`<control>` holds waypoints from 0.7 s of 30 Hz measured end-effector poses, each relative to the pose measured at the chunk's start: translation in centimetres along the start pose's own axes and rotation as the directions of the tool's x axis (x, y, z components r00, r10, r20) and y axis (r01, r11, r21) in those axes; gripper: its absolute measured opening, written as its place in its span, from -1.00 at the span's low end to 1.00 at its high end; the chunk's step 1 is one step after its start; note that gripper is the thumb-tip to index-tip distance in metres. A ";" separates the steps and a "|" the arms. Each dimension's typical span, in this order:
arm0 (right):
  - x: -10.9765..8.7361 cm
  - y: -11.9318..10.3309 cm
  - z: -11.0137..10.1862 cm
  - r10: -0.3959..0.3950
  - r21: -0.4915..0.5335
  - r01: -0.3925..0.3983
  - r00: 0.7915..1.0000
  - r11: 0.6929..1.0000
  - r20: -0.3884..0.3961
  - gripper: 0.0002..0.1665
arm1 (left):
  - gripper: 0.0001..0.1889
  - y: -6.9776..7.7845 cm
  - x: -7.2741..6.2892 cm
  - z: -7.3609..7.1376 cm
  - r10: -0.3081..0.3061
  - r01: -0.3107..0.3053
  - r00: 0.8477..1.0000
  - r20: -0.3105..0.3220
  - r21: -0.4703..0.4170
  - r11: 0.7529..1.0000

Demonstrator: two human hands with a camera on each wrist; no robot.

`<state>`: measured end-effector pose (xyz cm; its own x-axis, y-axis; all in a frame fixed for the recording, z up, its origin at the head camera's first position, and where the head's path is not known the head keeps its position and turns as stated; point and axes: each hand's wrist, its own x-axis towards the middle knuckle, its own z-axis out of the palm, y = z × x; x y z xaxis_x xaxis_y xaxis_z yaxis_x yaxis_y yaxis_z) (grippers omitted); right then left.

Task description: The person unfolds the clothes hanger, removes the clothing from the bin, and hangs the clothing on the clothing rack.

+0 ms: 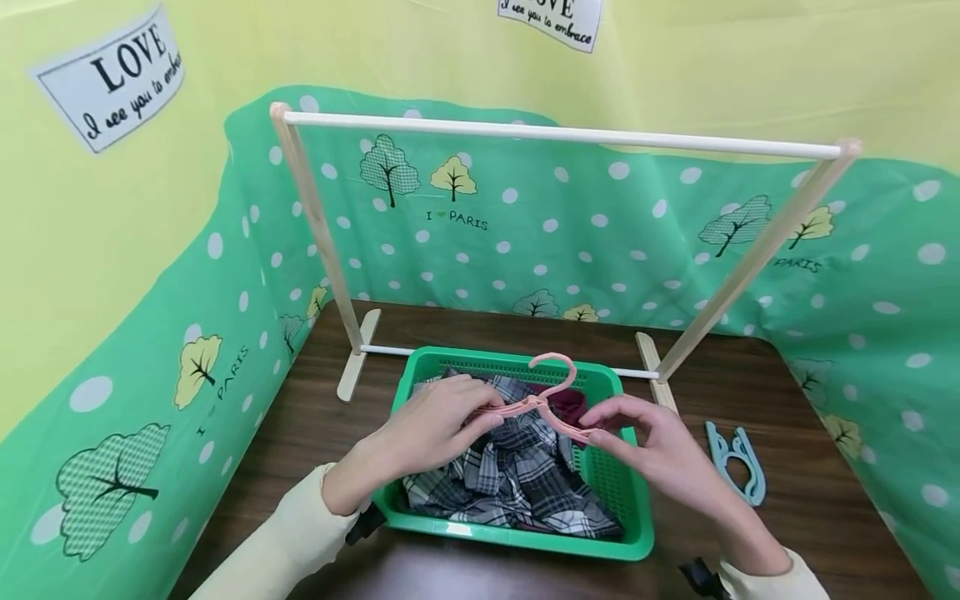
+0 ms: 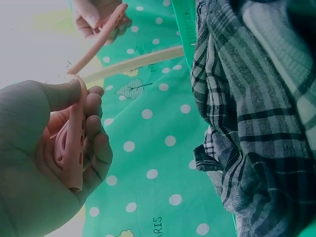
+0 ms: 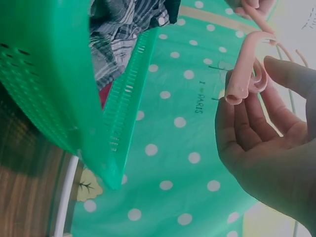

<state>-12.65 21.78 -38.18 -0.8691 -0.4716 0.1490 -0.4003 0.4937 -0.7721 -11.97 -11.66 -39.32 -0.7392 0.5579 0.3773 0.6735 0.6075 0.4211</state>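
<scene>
Above brown wood (image 1: 311,429), both grips (image 1: 442,417) (image 1: 660,450) hold one hanger (image 1: 534,402); dotted cloth (image 1: 555,262) hangs behind.

The left hand (image 2: 29,148) grips one arm of a pink hanger (image 2: 75,143), fingers (image 2: 102,148) curled around it. The hanger's other arm reaches up to the right hand (image 2: 90,15) at the top. Gray, black and white plaid cloth (image 2: 266,118) fills the right side, beside a green basket's edge (image 2: 185,24). Behind, a pale wooden bar (image 2: 140,61) crosses a white-dotted green backdrop (image 2: 153,197).

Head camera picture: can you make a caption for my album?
Two hands hold a pink hanger over a green basket of plaid cloth, in front of a rack.
</scene>
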 end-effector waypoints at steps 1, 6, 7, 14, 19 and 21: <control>0.1 0.0 0.1 -0.018 -0.015 0.018 1.000 1.000 -0.007 -0.80 | -0.84 0.0 -0.1 0.0 -0.001 0.001 1.000 0.003 0.001 1.000; 0.5 0.2 0.8 -0.111 -0.070 0.107 0.992 0.992 -0.056 -0.72 | -0.84 0.1 -0.2 -0.2 -0.002 0.002 1.000 0.001 0.002 1.000; 0.5 0.3 0.8 -0.117 -0.067 0.113 0.991 0.991 -0.066 -0.72 | -0.84 0.0 -0.3 -0.2 -0.002 0.002 1.000 -0.001 0.003 1.000; 0.5 0.5 1.0 -0.102 -0.028 0.099 0.986 0.995 -0.131 -0.78 | -0.84 -0.3 -0.5 -0.1 -0.009 0.009 1.000 -0.013 0.007 1.000; 0.2 0.6 0.8 -0.083 -0.012 0.082 0.982 0.997 -0.168 -0.77 | -0.83 -0.5 -0.5 -0.1 0.002 -0.002 1.000 -0.010 0.003 1.000; 0.1 0.7 0.6 -0.060 0.012 0.064 0.979 0.998 -0.196 -0.77 | -0.83 -0.5 -0.5 -0.2 0.008 -0.008 1.000 -0.016 0.007 1.000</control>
<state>-12.81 21.65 -39.08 -0.8834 -0.3481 0.3137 -0.4516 0.4535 -0.7684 -11.99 -12.35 -39.57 -0.7338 0.5535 0.3939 0.6792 0.6069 0.4128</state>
